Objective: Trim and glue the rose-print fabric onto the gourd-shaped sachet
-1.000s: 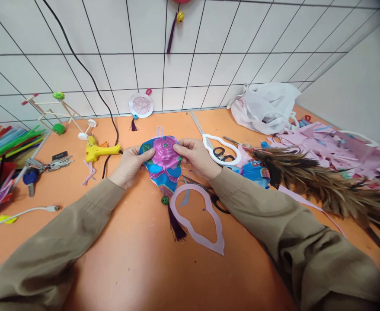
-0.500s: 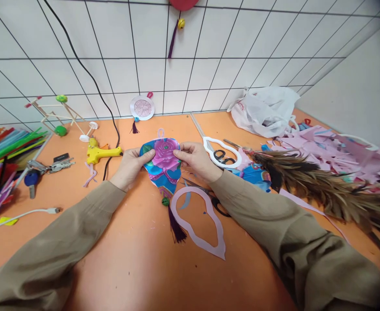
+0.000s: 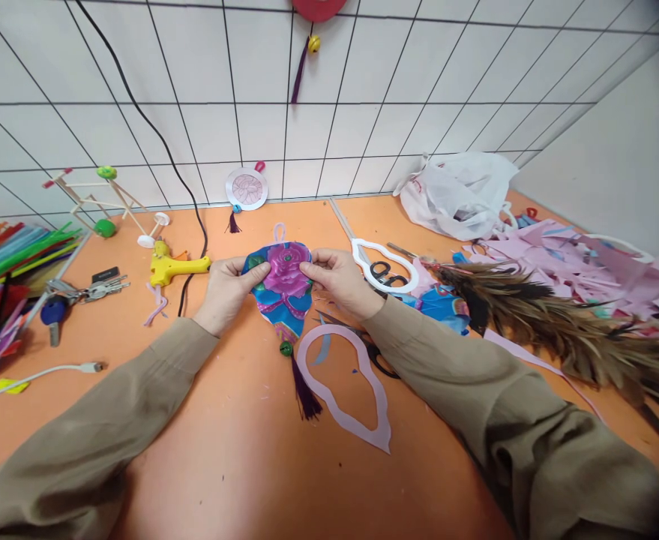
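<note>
A blue floral cloth ornament [image 3: 287,281] with a large purple rose is held up between both my hands. My left hand [image 3: 229,291] pinches its left edge, thumb on the front. On the right edge, my right hand [image 3: 343,279] grips it the same way, near the rose. A pale loop [image 3: 279,232] rises from its top; a green bell [image 3: 286,349] and a dark purple tassel [image 3: 307,394] hang at its tip. Just right of the tassel lies a pink cut-out frame [image 3: 343,420], with dark scissors [image 3: 382,361] partly under my right forearm.
A yellow glue gun [image 3: 175,268], keys [image 3: 104,287] and a white cable [image 3: 53,369] lie left. Toward the right are a white frame [image 3: 358,255] around scissor handles, brown feathers [image 3: 554,322], pink scraps [image 3: 576,262] and a plastic bag [image 3: 458,195]. A round ornament [image 3: 247,187] leans on the tiled wall.
</note>
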Tool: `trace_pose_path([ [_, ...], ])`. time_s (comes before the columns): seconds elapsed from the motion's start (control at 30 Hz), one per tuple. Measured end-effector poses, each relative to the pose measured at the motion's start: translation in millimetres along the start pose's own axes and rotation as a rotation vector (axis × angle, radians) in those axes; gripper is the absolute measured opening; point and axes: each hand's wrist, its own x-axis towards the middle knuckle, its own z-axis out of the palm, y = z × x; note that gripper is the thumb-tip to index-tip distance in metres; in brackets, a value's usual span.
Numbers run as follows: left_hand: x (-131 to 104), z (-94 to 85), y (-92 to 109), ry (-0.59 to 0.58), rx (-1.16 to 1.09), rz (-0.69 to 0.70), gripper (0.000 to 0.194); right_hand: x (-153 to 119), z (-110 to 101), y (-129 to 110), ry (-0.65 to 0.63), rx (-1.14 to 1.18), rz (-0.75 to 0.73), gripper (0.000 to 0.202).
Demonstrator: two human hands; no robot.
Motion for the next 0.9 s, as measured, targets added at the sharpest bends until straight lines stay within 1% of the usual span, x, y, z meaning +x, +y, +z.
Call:
trace_pose_path([
  [0.07,0,-1.0,0,-0.020,-0.056,-0.034,0.033,0,0,0,-0.001,0.000,-0.012,0.032],
  [0.2,0,-0.8,-2,-0.081,-0.239,-0.195,0.033,-1,0,-2,-0.005,0.011,-0.037,0.034],
  [0.23,0,-0.2,-3,-0.089,-0.262,-0.230,0.033,-2,0,-2,-0.011,0.016,-0.037,0.034],
  [0.3,0,1.2,-6,-0.082,-0.280,-0.259,0.032,-3,1,-2,-0.030,0.026,-0.023,0.034],
  [0.4,-1,2.1,-11,-0.039,-0.270,-0.221,0.027,-2,0,-3,-0.049,0.037,0.000,0.035],
  [0.47,0,1.4,-14,-0.008,-0.252,-0.185,0.025,-1,-4,-9,-0.042,0.027,-0.013,0.034],
  [0.57,1,-0.8,-16,0.036,-0.210,-0.131,0.024,-1,-16,-29,0.028,-0.045,-0.096,0.027],
  [0.6,1,-1.5,-16,0.044,-0.197,-0.117,0.024,-2,-22,-39,0.054,-0.102,-0.135,0.024],
  [0.63,2,-2.1,-16,0.046,-0.186,-0.106,0.024,-5,-28,-49,0.053,-0.165,-0.166,0.020],
  [0.7,2,-2.7,-16,0.045,-0.171,-0.096,0.025,-11,-43,-67,-0.012,-0.333,-0.162,0.012],
  [0.77,1,-2.8,-16,0.041,-0.164,-0.097,0.025,-20,-56,-78,-0.184,-0.581,-0.101,0.006],
  [0.83,1,-2.6,-15,0.042,-0.164,-0.102,0.024,-30,-68,-79,-0.342,-0.887,-0.058,0.008],
  [0.9,0,-2.5,-16,0.044,-0.169,-0.107,0.024,-42,-76,-72,-0.478,-1.182,0.016,0.012],
])
